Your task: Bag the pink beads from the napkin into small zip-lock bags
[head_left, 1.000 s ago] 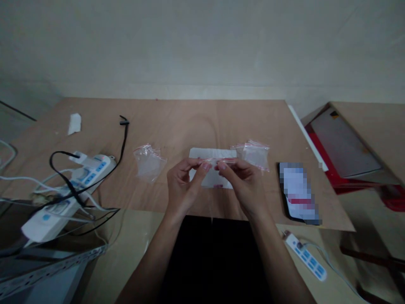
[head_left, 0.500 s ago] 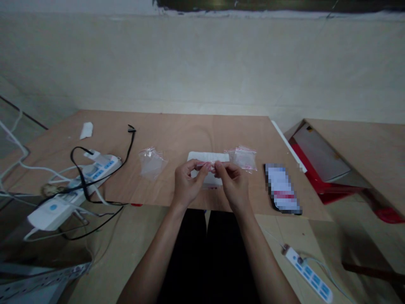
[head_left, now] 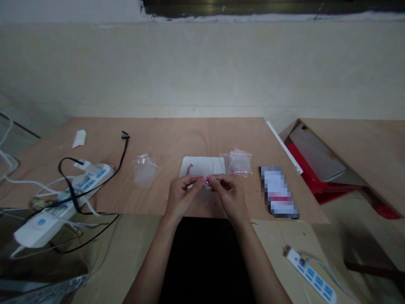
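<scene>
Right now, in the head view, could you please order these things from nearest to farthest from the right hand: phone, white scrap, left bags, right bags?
From the right hand:
1. Right bags: just beyond it.
2. Phone: to its right.
3. Left bags: across, past the left hand.
4. White scrap: far left, toward the wall.

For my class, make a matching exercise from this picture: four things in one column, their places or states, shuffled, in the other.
Column 1
1. Left hand and right hand
2. Phone
3. White sheet
4. Black cable

Column 2
A. lying across the large power strip
B. pinching a small clear bag
C. beyond the hands, with pink bits on it
D. on the table, at the right

Pairs: 1-B, 2-D, 3-C, 4-A
</scene>
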The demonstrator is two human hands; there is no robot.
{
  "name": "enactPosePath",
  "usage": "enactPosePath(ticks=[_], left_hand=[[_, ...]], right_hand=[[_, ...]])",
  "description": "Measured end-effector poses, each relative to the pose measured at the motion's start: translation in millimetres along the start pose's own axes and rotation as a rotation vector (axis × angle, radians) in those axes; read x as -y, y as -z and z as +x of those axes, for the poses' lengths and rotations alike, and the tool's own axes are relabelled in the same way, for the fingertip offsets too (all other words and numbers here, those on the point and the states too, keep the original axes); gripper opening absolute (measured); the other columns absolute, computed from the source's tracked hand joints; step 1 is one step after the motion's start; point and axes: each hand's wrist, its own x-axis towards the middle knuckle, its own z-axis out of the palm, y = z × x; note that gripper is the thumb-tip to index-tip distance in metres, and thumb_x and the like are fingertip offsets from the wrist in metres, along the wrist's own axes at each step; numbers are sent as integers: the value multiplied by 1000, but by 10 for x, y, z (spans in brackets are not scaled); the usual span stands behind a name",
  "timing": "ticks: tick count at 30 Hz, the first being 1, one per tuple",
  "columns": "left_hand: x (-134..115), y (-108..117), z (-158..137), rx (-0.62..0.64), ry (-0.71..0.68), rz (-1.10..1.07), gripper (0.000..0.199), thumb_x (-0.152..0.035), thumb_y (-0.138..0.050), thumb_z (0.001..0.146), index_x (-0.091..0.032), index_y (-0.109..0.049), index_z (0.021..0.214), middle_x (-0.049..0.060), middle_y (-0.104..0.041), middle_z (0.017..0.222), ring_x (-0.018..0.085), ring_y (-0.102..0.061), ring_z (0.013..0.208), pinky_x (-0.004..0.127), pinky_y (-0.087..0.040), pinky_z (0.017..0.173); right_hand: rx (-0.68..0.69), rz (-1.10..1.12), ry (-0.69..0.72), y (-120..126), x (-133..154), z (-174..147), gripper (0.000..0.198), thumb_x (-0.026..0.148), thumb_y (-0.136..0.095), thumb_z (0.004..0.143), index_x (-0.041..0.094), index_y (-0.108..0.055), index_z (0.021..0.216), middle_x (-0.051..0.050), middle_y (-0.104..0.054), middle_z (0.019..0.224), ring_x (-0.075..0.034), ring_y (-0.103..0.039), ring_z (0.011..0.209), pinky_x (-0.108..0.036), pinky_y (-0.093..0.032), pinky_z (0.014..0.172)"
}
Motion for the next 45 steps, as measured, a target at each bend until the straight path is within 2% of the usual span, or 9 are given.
enactPosePath(ticks=[6, 10, 14, 19, 24, 28, 31, 38, 45], left_hand=[[-59, 124, 109, 165, 56, 22, 39, -50, -57, 89, -20, -79, 79, 7, -78, 77, 24, -74, 77, 42, -59, 82], [113, 483, 185, -66, 47, 276, 45, -53, -49, 92, -18, -76, 92, 11, -78, 94, 26, -72, 94, 44, -54, 92], [339, 974, 267, -400, -17, 826, 63, -51, -68, 77, -10, -60, 125, 21, -64, 125, 35, -59, 119, 52, -44, 102], [480, 1236, 426, -360, 153, 1225, 76, -56, -72, 70, -9, -56, 127, 25, -57, 132, 44, -49, 126, 58, -36, 105], [560, 1224, 512, -357, 104, 1273, 54, -53, -71, 72, -16, -65, 110, 18, -64, 123, 41, -54, 118, 57, -37, 101], [518, 1161, 454, -366, -86, 1235, 48, -48, -76, 69, -22, -63, 108, 14, -66, 121, 37, -56, 118, 53, -37, 102], [371, 975, 362, -281, -295, 1102, 50, -45, -78, 70, -23, -59, 112, 11, -66, 122, 32, -58, 117, 48, -39, 102], [105, 399, 222, -74, -555, 878, 61, -44, -82, 67, -23, -55, 117, 10, -68, 118, 29, -63, 110, 45, -43, 99], [231, 301, 241, 45, -535, 845, 75, -44, -81, 69, -24, -41, 129, 10, -64, 118, 27, -63, 107, 44, -49, 93]], right_hand=[[23, 13, -55, 93, 36, 143, 36, 51, -66, 80, 20, -69, 61, -1, -64, 56, -13, -56, 54, -26, -47, 53], [-163, -116, -5, 359, 78, 391, 26, 45, -67, 82, 20, -71, 75, 2, -60, 54, -10, -51, 46, -24, -41, 46], [-331, -496, 24, 776, -21, 778, 30, 40, -68, 83, 25, -70, 110, -2, -71, 69, -13, -54, 44, -28, -38, 42], [-406, -781, 128, 1096, -205, 1014, 28, 38, -79, 74, 36, -71, 101, 3, -65, 65, -24, -64, 67, -41, -49, 65], [-374, -813, 324, 1045, -140, 821, 34, 29, -75, 79, 44, -69, 109, 3, -69, 90, -28, -65, 98, -41, -53, 74], [-335, -853, 224, 747, -50, 627, 29, 35, -64, 87, 38, -68, 116, -2, -67, 104, -27, -64, 87, -41, -51, 70], [-132, -670, 200, 417, -9, 556, 22, 35, -60, 90, 30, -70, 109, -6, -67, 114, -25, -64, 94, -41, -52, 78], [449, -386, 57, -53, -4, 623, 9, 25, -64, 85, 20, -71, 87, -3, -75, 85, -16, -69, 74, -28, -54, 64], [410, -109, -133, 30, -76, 585, 10, 21, -68, 79, 20, -59, 84, 3, -68, 67, -11, -65, 57, -22, -51, 53]])
